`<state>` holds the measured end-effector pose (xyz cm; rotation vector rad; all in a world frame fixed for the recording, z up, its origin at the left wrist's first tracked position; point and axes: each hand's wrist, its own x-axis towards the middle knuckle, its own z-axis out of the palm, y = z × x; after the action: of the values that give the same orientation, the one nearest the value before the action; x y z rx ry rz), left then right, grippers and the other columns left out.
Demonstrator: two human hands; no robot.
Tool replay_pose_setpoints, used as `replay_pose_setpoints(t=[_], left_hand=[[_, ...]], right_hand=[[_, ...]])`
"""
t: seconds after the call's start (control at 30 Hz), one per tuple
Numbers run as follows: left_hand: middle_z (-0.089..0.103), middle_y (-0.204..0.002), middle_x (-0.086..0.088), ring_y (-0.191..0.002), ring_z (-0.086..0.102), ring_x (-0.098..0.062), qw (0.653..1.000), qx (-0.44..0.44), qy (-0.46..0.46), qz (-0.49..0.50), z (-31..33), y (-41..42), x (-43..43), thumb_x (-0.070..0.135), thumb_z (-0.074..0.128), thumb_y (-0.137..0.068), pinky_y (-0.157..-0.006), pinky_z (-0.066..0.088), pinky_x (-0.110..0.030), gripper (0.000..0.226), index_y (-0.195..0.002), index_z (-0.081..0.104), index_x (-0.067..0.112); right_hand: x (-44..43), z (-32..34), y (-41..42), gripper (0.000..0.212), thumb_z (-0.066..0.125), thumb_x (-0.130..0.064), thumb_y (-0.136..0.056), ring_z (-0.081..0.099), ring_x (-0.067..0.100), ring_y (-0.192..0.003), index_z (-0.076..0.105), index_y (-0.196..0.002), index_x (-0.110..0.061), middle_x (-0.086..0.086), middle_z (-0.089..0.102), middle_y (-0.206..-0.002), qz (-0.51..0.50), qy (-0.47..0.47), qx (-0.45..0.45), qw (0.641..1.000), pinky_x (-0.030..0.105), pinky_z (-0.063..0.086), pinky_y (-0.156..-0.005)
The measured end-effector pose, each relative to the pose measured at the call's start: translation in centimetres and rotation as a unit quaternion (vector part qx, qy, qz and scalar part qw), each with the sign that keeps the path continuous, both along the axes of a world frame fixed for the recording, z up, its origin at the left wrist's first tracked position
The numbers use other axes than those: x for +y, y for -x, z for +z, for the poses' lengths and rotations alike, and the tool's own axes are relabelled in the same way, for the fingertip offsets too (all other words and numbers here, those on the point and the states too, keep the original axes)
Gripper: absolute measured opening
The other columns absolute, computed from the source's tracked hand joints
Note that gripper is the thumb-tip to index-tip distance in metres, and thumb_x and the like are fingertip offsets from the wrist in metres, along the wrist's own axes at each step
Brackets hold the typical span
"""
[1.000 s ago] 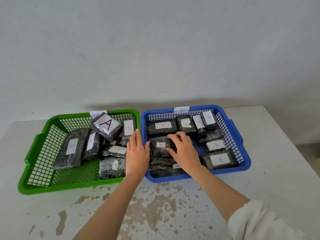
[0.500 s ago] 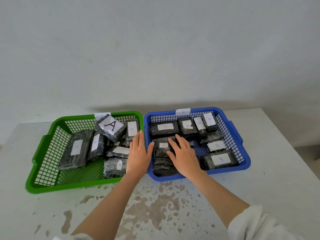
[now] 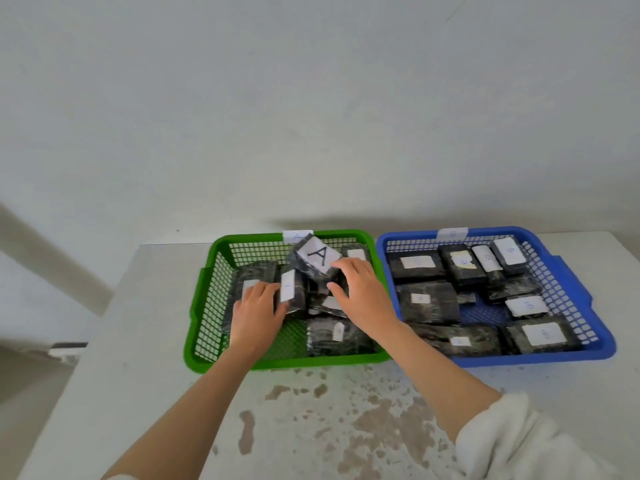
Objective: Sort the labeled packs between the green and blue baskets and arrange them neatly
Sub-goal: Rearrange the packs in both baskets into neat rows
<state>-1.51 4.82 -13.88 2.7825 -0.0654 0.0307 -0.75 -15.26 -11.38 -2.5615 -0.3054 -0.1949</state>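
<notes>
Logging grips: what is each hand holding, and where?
Right hand seemingly pinches the A pack at its near right corner; left hand rests flat on another pack, holding nothing.

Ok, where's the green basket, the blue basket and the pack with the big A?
Green basket (image 3: 249, 237): head view, back rim.
Blue basket (image 3: 536, 359): head view, front rim.
Big A pack (image 3: 320, 254): head view, its white label.

A white desk (image 3: 138, 341) shows brownish worn patches (image 3: 363, 410) across its near middle. Behind the desk rises a plain pale wall (image 3: 311, 98). Left of the desk, lower down, sits a small blurred object (image 3: 67, 348), too unclear to identify.
</notes>
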Motion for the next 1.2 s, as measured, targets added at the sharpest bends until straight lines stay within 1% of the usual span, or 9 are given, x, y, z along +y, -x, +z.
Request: replay_pose_setpoints(t=[0.2, 0.3, 0.47, 0.63, 0.73, 0.83, 0.93, 1.07, 1.2], left_hand=[[0.003, -0.156, -0.019, -0.142, 0.01, -0.037, 0.968, 0.219, -0.109, -0.046, -2.6, -0.6, 6.4, 0.052, 0.045, -0.091, -0.115, 0.018, -0.044, 0.078, -0.15, 0.011, 0.013], [0.0, -0.157, -0.018, -0.142, 0.009, -0.038, 0.966, 0.225, -0.119, -0.046, -3.4, -0.8, 6.3, 0.067, 0.044, -0.083, -0.112, 0.021, -0.048, 0.091, -0.15, 0.005, 0.02], [0.005, -0.158, -0.008, -0.144, 0.006, -0.029, 0.977, 0.155, -0.117, -0.087, -4.4, -1.4, 4.3, 0.078, 0.034, -0.077, -0.113, 0.019, -0.049, 0.096, -0.15, 0.007, 0.022], [0.025, -0.153, -0.001, -0.139, 0.018, -0.021, 0.98, 0.138, 0.134, -0.058, -4.1, -3.0, 2.6, 0.068, 0.035, -0.085, -0.112, 0.021, -0.045, 0.076, -0.145, 0.03, 0.021], [0.026, -0.152, -0.001, -0.138, 0.02, -0.022, 0.984, 0.113, 0.114, -0.081, -3.8, -4.6, 2.0, 0.058, 0.042, -0.089, -0.11, 0.025, -0.044, 0.069, -0.145, 0.029, 0.02], [0.012, -0.157, 0.002, -0.141, 0.009, -0.026, 0.977, 0.166, 0.081, -0.103, -3.3, -6.5, 1.8, 0.061, 0.054, -0.082, -0.111, 0.022, -0.051, 0.089, -0.15, 0.012, 0.023], [0.013, -0.157, 0.0, -0.141, 0.006, -0.029, 0.974, 0.192, 0.069, -0.103, -2.9, -8.0, 1.6, 0.062, 0.065, -0.072, -0.111, 0.02, -0.053, 0.107, -0.15, 0.003, 0.023], [0.02, -0.148, -0.009, -0.135, 0.022, -0.033, 0.978, 0.136, 0.133, -0.089, -2.3, -8.3, 1.0, 0.048, 0.083, -0.06, -0.109, 0.026, -0.052, 0.113, -0.148, 0.015, 0.025], [0.017, -0.14, -0.005, -0.097, 0.049, -0.022, 0.977, 0.069, 0.182, -0.083, -1.6, -7.4, 0.3, 0.035, 0.085, -0.062, -0.088, 0.047, -0.038, 0.103, -0.144, 0.022, 0.03]], right_hand=[[4.6, -1.3, -2.5, 0.055, 0.054, -0.034, -0.092, 0.019, 0.026, -0.141, 0.035, -0.139, -0.013, 0.011, 0.028, -0.15, -0.087, 0.056, 0.024, 0.994, 0.038, 0.027, -0.112], [5.1, -1.8, -3.5, 0.066, 0.055, -0.043, -0.09, 0.016, 0.028, -0.142, 0.025, -0.144, -0.018, 0.011, 0.023, -0.153, -0.121, 0.076, 0.08, 0.987, 0.042, 0.024, -0.112], [4.7, -2.3, -4.4, 0.067, 0.06, -0.046, -0.085, 0.032, 0.029, -0.128, 0.031, -0.138, -0.019, 0.01, 0.045, -0.136, -0.148, 0.127, 0.097, 0.976, 0.041, 0.031, -0.101], [3.6, -1.7, -4.0, 0.057, 0.072, -0.035, -0.076, 0.037, 0.024, -0.115, 0.044, -0.123, -0.019, 0.006, 0.049, -0.121, -0.2, -0.095, 0.069, 0.973, 0.037, 0.036, -0.093], [2.5, -1.1, -3.7, 0.051, 0.075, -0.033, -0.074, 0.05, 0.015, -0.102, 0.046, -0.116, -0.026, -0.001, 0.053, -0.111, -0.233, -0.283, 0.068, 0.928, 0.031, 0.044, -0.082], [1.6, -0.4, -3.5, 0.05, 0.076, -0.032, -0.075, 0.059, 0.01, -0.094, 0.045, -0.113, -0.03, -0.001, 0.057, -0.107, -0.266, -0.436, 0.088, 0.855, 0.025, 0.047, -0.074], [0.9, -0.8, -3.3, 0.049, 0.076, -0.031, -0.075, 0.061, 0.018, -0.098, 0.045, -0.113, -0.029, 0.004, 0.059, -0.109, -0.273, -0.447, 0.095, 0.847, 0.035, 0.051, -0.083], [1.0, -1.3, -3.0, 0.047, 0.076, -0.037, -0.074, 0.059, 0.018, -0.099, 0.046, -0.111, -0.033, 0.003, 0.058, -0.112, -0.269, -0.416, 0.098, 0.863, 0.035, 0.051, -0.083], [1.3, -1.4, -3.1, 0.046, 0.075, -0.041, -0.073, 0.056, 0.015, -0.1, 0.047, -0.109, -0.035, -0.001, 0.056, -0.114, -0.268, -0.398, 0.093, 0.873, 0.03, 0.047, -0.08]])
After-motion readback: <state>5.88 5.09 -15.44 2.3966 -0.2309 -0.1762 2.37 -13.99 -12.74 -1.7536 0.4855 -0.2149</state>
